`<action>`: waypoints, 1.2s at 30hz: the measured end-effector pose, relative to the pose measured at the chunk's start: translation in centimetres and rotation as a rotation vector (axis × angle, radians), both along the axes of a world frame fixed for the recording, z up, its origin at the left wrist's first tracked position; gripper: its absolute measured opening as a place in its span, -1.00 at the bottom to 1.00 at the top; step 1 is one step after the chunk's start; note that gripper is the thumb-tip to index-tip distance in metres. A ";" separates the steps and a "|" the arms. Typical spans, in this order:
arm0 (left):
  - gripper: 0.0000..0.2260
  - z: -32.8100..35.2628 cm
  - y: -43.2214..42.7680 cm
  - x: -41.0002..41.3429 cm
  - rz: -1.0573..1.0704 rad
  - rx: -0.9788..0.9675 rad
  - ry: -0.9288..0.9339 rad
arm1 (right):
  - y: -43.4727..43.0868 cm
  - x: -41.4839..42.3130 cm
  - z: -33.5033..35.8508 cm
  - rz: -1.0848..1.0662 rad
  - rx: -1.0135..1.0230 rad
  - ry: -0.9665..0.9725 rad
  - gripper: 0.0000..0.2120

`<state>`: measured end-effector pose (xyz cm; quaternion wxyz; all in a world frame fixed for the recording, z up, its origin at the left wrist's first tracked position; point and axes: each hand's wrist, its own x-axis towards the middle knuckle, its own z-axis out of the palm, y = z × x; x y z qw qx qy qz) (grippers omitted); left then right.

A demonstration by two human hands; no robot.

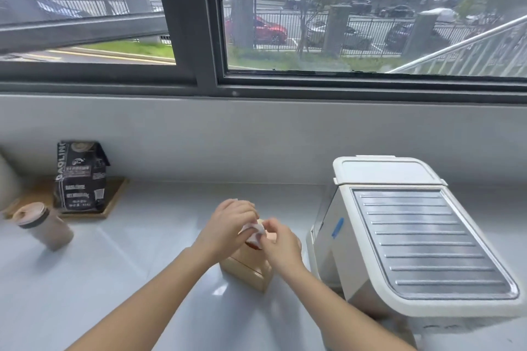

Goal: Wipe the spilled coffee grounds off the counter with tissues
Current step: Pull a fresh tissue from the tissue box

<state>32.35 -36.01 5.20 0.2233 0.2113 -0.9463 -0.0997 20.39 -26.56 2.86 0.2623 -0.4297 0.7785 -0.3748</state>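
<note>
The task is sitting at its very first step: the person is drawing a tissue (pixel 254 232) out of the box (pixel 246 269) at lower centre of the frame, and no wiping is happening yet. The left hand (pixel 231 224) is reaching in from the lower left and curling its fingers over the top of the white sheet, pinching it from that side. The right hand (pixel 279 246) is reaching in from the lower right and pinching the same sheet from the other side. The tissue is therefore lying squarely between the two sets of fingertips, just above the box's opening. The box is standing on the counter (pixel 137 259), just beside the white bin (pixel 413 236) at right. The grounds are not showing anywhere on the pale surface; possibly they are too fine for this wide view, or lying under the arms, so the size of the mess cannot be judged. Freeing the tissue, finding the spill and wiping it up are all waiting. A dark bag (pixel 81 177) is standing on a tray (pixel 114 196) at middle left, with a cup (pixel 42 225) just in front, well apart from the hands.
</note>
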 end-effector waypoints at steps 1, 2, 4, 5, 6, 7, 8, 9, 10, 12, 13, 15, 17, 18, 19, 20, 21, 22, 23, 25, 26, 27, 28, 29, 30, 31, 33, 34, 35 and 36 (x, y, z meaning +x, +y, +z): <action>-0.92 1.0 0.2 0.0 0.022 -0.005 0.046 | -0.1 0.0 0.9 0.001 -0.077 -0.065 -0.90; -0.91 2.0 0.3 -0.1 0.050 0.016 0.096 | -0.3 0.0 1.8 0.010 -0.152 -0.131 -0.87; -0.91 4.2 0.4 0.1 0.107 0.153 0.208 | -0.5 0.0 3.9 0.024 -0.286 -0.242 -0.89; -0.92 5.3 0.5 0.2 0.131 0.235 0.264 | -0.6 0.0 4.9 0.022 -0.351 -0.301 -0.91; -0.93 6.3 0.5 0.2 0.149 0.310 0.311 | -0.7 -0.1 5.9 0.015 -0.413 -0.363 -0.93; -0.93 7.3 0.5 0.3 0.151 0.393 0.346 | -0.7 -0.2 6.7 0.006 -0.461 -0.422 -0.94; -0.92 8.1 0.5 0.4 0.141 0.493 0.376 | -0.7 -0.3 7.5 0.002 -0.486 -0.478 -0.95; -0.92 8.7 0.6 0.6 0.124 0.594 0.401 | -0.5 -0.3 8.1 0.016 -0.481 -0.531 -0.96; -0.91 9.2 0.7 0.8 0.111 0.676 0.421 | -0.3 -0.3 8.5 0.046 -0.453 -0.576 -0.93; -0.94 9.7 0.9 1.3 0.088 0.812 0.435 | 0.3 -0.1 8.8 0.126 -0.362 -0.670 -0.73; -0.98 9.8 1.0 1.6 0.076 0.885 0.415 | 0.5 0.0 8.7 0.151 -0.315 -0.726 -0.62; -0.90 9.4 1.0 2.3 0.065 1.004 0.257 | 0.9 0.0 8.0 0.134 -0.225 -0.842 -0.53; -0.84 8.3 0.9 3.1 0.063 1.081 0.035 | 1.5 -0.1 6.9 0.072 -0.126 -0.903 -0.67; -0.86 7.5 0.9 3.4 0.061 1.101 -0.050 | 1.9 -0.2 6.1 0.049 -0.072 -0.864 -0.73; -0.91 6.6 1.0 3.7 0.065 1.103 -0.118 | 2.3 -0.4 5.1 0.033 -0.018 -0.780 -0.77; -0.95 5.6 1.0 3.9 0.069 1.097 -0.170 | 2.7 -0.6 4.1 0.031 0.025 -0.696 -0.79; -0.97 4.6 1.1 4.1 0.069 1.078 -0.219 | 3.2 -0.7 3.2 0.045 0.055 -0.631 -0.81; -0.92 3.5 1.0 4.1 0.064 1.051 -0.267 | 3.4 -0.8 2.1 0.061 0.070 -0.594 -0.82; -0.82 2.4 0.9 4.0 0.070 1.008 -0.311 | 3.7 -0.8 1.3 0.072 0.070 -0.568 -0.83; -0.74 0.7 0.6 3.9 0.135 0.914 -0.366 | 3.8 -0.8 0.0 0.043 0.023 -0.521 -0.84; -0.77 0.1 0.7 4.0 0.167 0.868 -0.360 | 3.9 -0.7 -0.4 0.009 -0.017 -0.491 -0.83; -0.84 -0.4 0.6 4.0 0.201 0.833 -0.341 | 3.9 -0.6 -0.7 -0.030 -0.049 -0.452 -0.81; -0.90 -0.9 0.5 4.1 0.241 0.804 -0.313 | 3.9 -0.4 -0.9 -0.066 -0.073 -0.410 -0.80; -0.92 -1.2 0.4 4.1 0.286 0.777 -0.281 | 3.8 -0.3 -0.9 -0.091 -0.089 -0.362 -0.78; -0.89 -1.5 0.0 3.9 0.327 0.763 -0.250 | 3.4 -0.3 -1.1 -0.106 -0.100 -0.310 -0.76; -0.82 -1.9 -0.4 3.6 0.364 0.757 -0.227 | 2.8 -0.4 -1.3 -0.111 -0.104 -0.259 -0.74; -0.62 -2.7 -1.2 3.2 0.386 0.736 -0.198 | 1.7 -0.5 -1.6 -0.095 -0.090 -0.188 -0.75; -0.54 -3.1 -1.6 2.9 0.377 0.723 -0.190 | 1.2 -0.5 -1.8 -0.093 -0.077 -0.179 -0.77; -0.50 -3.3 -1.9 2.7 0.372 0.720 -0.181 | 0.7 -0.4 -2.0 -0.107 -0.062 -0.193 -0.79; -0.52 -3.6 -2.2 2.5 0.370 0.728 -0.165 | 0.4 -0.3 -2.2 -0.127 -0.044 -0.214 -0.82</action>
